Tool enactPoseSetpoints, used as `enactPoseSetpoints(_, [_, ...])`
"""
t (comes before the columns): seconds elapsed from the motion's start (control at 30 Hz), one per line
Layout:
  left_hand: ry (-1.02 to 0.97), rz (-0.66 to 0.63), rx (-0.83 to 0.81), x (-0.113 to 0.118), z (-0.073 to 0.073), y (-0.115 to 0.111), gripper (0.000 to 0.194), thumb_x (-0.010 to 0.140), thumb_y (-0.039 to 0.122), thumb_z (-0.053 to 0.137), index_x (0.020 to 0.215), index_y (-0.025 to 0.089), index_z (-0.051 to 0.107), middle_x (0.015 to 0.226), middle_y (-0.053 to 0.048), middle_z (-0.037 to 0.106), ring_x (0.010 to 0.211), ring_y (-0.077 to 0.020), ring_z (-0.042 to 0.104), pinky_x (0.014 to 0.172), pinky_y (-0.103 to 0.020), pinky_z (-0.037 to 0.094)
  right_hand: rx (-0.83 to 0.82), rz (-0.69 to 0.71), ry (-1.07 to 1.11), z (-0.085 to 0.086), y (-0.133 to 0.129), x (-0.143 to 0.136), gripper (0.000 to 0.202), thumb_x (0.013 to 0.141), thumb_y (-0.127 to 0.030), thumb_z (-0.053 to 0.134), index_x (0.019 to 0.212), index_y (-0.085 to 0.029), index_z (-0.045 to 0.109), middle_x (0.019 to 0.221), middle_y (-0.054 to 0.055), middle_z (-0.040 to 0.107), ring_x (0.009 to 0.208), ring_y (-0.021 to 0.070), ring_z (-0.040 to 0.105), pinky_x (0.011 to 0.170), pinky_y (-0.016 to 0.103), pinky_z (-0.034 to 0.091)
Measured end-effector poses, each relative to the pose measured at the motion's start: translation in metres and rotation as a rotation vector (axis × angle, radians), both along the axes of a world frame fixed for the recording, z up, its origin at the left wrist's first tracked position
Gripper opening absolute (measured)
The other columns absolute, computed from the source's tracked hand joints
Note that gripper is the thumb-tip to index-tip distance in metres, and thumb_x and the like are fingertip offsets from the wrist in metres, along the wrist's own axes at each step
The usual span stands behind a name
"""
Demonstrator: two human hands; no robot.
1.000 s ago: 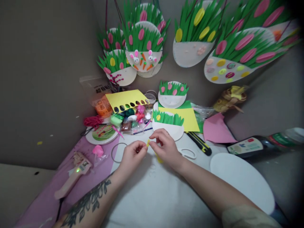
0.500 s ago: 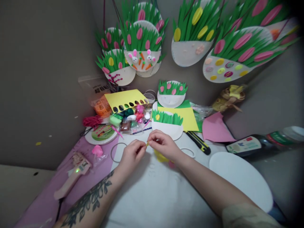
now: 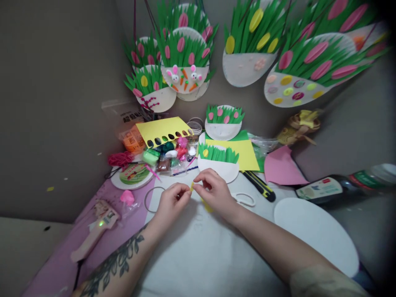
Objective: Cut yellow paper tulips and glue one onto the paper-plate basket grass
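Between the fingertips of both hands is a small yellow paper piece (image 3: 192, 187), mostly covered by the fingers. My left hand (image 3: 173, 201) pinches its left side. My right hand (image 3: 215, 193) has thumb and forefinger closed at its other side. Under the right hand, more yellow paper (image 3: 208, 206) lies partly hidden on the white cloth. Just beyond the hands is a white half-plate pocket (image 3: 218, 168) with green paper grass (image 3: 218, 153) and one yellow oval on it. White-handled scissors (image 3: 246, 200) are partly covered by my right wrist.
A glue gun (image 3: 95, 233) with a lit green light lies at left. Clay packets (image 3: 168, 154) and punched yellow paper (image 3: 163, 130) stand behind. To the right are a black-yellow cutter (image 3: 259, 186), pink paper (image 3: 284, 167), a dark bottle (image 3: 321, 189) and a white oval (image 3: 315, 235). Decorated plates (image 3: 185, 78) hang above.
My right hand has shifted and turned slightly, and more of the yellow piece shows between the fingertips. It now covers more of the yellow paper beneath it. The left hand stays nearly still.
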State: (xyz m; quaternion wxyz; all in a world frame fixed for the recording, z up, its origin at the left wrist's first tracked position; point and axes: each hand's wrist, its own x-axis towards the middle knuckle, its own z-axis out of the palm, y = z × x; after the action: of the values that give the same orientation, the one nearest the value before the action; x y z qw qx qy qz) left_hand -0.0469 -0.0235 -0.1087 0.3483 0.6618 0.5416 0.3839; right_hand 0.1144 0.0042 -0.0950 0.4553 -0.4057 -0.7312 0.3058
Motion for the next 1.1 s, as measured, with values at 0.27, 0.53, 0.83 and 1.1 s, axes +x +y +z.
enactPoseSetpoints(0.27, [0.052, -0.016, 0.054, -0.001, 0.001, -0.001, 0.014, 0.081, 0.023, 0.048, 0.074, 0.017, 0.059, 0.075, -0.002, 0.06, 0.07, -0.013, 0.053, 0.062, -0.022, 0.04, -0.406, 0.156, 0.189, -0.003, 0.009, 0.002, 0.007, 0.076, -0.024, 0.059, 0.074, -0.017, 0.06, 0.069, 0.0, 0.055, 0.062, 0.0112, 0.049, 0.056, 0.023, 0.039])
enactPoseSetpoints(0.53, [-0.027, 0.028, -0.04, -0.001, 0.001, 0.001, 0.016, 0.08, 0.027, 0.05, 0.072, 0.016, 0.058, 0.071, -0.001, 0.059, 0.064, -0.0111, 0.052, 0.058, -0.02, 0.039, -0.383, 0.072, 0.142, -0.007, 0.009, 0.0, 0.006, 0.072, -0.022, 0.061, 0.074, -0.017, 0.06, 0.075, 0.001, 0.056, 0.068, 0.012, 0.05, 0.063, 0.025, 0.04])
enactPoseSetpoints(0.83, [0.168, 0.057, 0.035, -0.02, -0.003, 0.013, 0.015, 0.08, 0.024, 0.049, 0.076, 0.016, 0.062, 0.073, -0.001, 0.063, 0.066, -0.0118, 0.054, 0.062, -0.021, 0.04, -0.199, 0.025, 0.085, -0.011, 0.012, 0.005, 0.008, 0.076, -0.018, 0.055, 0.068, -0.017, 0.056, 0.077, 0.001, 0.054, 0.074, 0.0128, 0.051, 0.065, 0.024, 0.039])
enactPoseSetpoints(1.1, [0.445, -0.11, 0.084, -0.047, -0.015, 0.026, 0.017, 0.078, 0.018, 0.052, 0.083, 0.019, 0.069, 0.084, -0.003, 0.066, 0.079, -0.0149, 0.058, 0.072, -0.024, 0.043, -0.287, 0.058, -0.104, -0.022, 0.022, 0.004, 0.006, 0.071, -0.015, 0.056, 0.067, -0.016, 0.06, 0.075, 0.001, 0.056, 0.072, 0.0126, 0.051, 0.065, 0.024, 0.039])
